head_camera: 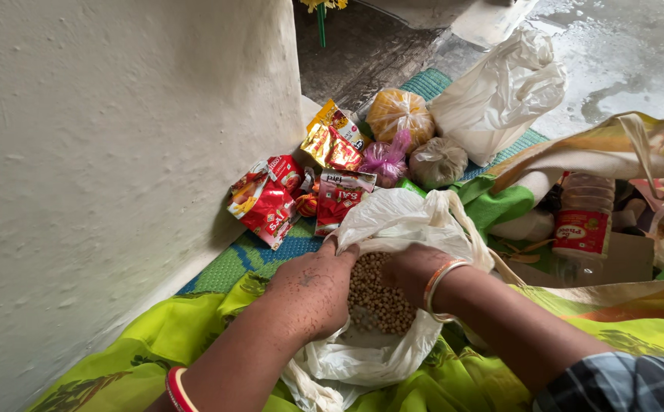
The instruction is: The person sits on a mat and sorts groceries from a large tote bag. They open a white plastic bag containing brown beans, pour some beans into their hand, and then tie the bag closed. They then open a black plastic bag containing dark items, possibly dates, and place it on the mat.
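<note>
Your two hands are down in your lap, both closed on the same white plastic bag, which sits directly between them and just ahead of your wrists. Your left hand pinches the near-left edge of the bag's mouth, fingers curled over the rim; your right hand, with a metal bangle at the wrist, reaches in from the other side and holds the opposite edge, its fingertips partly hidden by the plastic. The hands are close together but not touching, with the open mouth stretched between them. Inside that gap you can see the pale round legumes, heaped in the bottom of the bag. The bag runs roughly away from you: its loose tail hangs toward your knees and its handles trail off up and to the right. Neither hand is clearly nearer; both already have hold. Under it all lies your yellow-green cloth. Beyond the bag, on a woven green and blue mat beside the pale wall, lie red snack packets, small tied bags of spices or grains and a larger white bag. To your right, a clear bottle with a red label stands in a cloth shopping bag.
</note>
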